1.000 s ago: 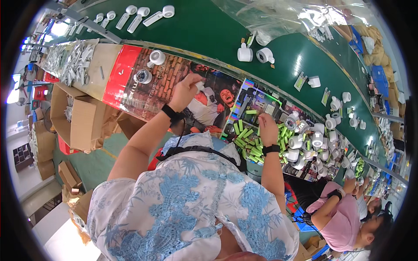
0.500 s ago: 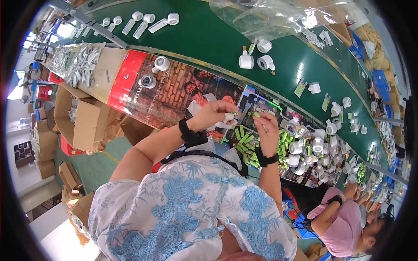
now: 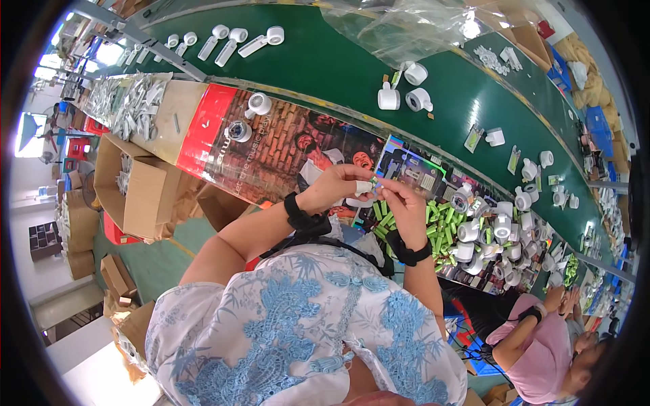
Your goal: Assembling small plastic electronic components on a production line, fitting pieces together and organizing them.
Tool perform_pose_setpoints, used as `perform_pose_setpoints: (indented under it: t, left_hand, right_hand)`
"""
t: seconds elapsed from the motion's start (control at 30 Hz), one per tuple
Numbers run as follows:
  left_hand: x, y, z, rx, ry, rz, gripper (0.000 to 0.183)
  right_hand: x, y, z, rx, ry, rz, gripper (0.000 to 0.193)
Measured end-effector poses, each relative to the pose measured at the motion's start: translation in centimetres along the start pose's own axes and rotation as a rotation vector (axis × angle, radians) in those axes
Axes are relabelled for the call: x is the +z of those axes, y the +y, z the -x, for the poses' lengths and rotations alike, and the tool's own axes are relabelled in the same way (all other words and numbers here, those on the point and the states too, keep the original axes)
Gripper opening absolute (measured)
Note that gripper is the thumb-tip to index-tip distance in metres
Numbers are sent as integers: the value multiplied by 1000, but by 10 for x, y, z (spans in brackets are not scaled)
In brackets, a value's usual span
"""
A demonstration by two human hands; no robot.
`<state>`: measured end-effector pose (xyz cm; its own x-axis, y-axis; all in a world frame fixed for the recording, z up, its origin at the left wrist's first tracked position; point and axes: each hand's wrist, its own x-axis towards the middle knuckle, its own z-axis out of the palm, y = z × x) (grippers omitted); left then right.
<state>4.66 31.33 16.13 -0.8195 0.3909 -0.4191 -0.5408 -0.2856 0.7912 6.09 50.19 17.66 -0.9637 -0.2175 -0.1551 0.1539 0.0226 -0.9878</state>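
Note:
Above the front of the printed table, my left hand (image 3: 336,188) and my right hand (image 3: 406,208) meet at their fingertips. Between them shows a small green-and-white part (image 3: 374,182), pinched by my left hand; its exact kind is too small to make out. My right fingers are closed right against it, hiding whatever they hold. A white wrap covers one left fingertip. Just below and right of my hands lies a heap of green cylindrical batteries (image 3: 443,230). Beside it are piled white handheld fan heads (image 3: 502,227).
Two white fan heads (image 3: 258,103) stand on the printed sheet to the left. Beyond runs a green conveyor belt (image 3: 318,74) carrying white fans and clear plastic film (image 3: 413,34). Cardboard boxes (image 3: 150,197) stand at left. A co-worker in pink (image 3: 542,358) sits at right.
My right hand has moved left to meet my left hand. The green piece seen at its fingertips before is now mostly hidden. The whole view has shifted slightly.

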Motion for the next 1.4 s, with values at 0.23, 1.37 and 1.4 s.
perform_pose_setpoints:
  t: [0.23,1.37,1.4]
  left_hand:
    - [0,-2,2,15,-31,60,20]
    - [30,-10,8,293,129,-516,23]
    - [27,-7,9,336,64,-575,25]
  right_hand:
    - [3,4,2,-69,-27,59,22]
    - [9,17,16,-333,273,224,8]
    - [2,16,21,-157,174,-23,8]
